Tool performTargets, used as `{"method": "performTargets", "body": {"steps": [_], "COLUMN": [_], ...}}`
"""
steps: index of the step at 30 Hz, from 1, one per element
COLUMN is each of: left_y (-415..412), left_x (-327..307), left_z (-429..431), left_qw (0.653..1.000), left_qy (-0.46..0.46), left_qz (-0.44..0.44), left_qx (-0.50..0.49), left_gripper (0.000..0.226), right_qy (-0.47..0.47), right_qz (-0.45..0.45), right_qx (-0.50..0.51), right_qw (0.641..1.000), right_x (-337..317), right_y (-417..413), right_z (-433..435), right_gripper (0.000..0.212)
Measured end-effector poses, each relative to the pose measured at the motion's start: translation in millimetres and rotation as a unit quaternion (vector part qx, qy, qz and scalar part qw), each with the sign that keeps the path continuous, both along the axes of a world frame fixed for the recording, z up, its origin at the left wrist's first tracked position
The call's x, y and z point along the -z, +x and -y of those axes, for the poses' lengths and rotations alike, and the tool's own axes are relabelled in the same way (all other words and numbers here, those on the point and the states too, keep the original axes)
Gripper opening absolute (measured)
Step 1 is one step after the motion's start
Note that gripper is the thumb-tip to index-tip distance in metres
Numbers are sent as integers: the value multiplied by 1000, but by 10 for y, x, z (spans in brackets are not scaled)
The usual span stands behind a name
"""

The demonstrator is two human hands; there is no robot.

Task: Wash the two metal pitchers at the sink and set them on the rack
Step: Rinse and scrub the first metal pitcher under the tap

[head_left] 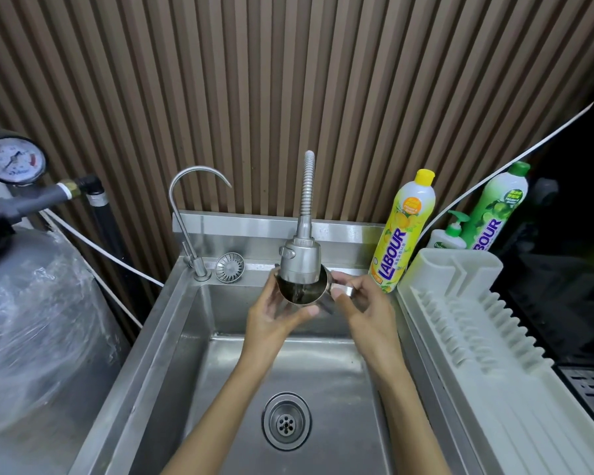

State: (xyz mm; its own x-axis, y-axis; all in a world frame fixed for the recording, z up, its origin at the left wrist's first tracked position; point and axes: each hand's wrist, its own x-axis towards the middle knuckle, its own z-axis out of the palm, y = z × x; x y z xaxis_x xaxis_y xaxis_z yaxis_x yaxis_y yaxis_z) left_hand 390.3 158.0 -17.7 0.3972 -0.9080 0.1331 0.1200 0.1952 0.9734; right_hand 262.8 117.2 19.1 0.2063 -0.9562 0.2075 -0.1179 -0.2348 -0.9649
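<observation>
Head view: the small shiny steel pitcher (302,293) is right under the grey pull-down spray tap (300,258), up over the back of the stainless steel sink (172,337), mouth tipped toward the camera with water running in. Left hand (271,320) cups its body from the left and below, fingers curled round it. Right hand (360,303) pinches the handle. The white plastic dish rack (477,337) stands just right of the sink.
</observation>
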Motion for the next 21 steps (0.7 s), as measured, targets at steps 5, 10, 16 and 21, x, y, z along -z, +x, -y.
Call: {"method": "performTargets", "body": {"steps": [5, 10, 16, 21], "left_y": [132, 98, -46, -53], "left_x": [-123, -159, -45, 21], "left_z": [-55, -183, -240, -140], "left_qw": [992, 946, 960, 995], "left_qy": [-41, 28, 104, 70], "left_qz": [114, 270, 196, 57], "left_qx": [-45, -175, -171, -43], "left_gripper": [74, 75, 64, 52], "right_qy": [151, 239, 153, -3], "right_qz": [207, 192, -21, -123], "right_qx": [-71, -80, 45, 95], "right_qw": [964, 949, 987, 988], "right_x": [229, 291, 138, -20], "right_y": [160, 200, 61, 8], "right_z": [14, -20, -44, -68], "right_gripper": [21, 20, 22, 19]}}
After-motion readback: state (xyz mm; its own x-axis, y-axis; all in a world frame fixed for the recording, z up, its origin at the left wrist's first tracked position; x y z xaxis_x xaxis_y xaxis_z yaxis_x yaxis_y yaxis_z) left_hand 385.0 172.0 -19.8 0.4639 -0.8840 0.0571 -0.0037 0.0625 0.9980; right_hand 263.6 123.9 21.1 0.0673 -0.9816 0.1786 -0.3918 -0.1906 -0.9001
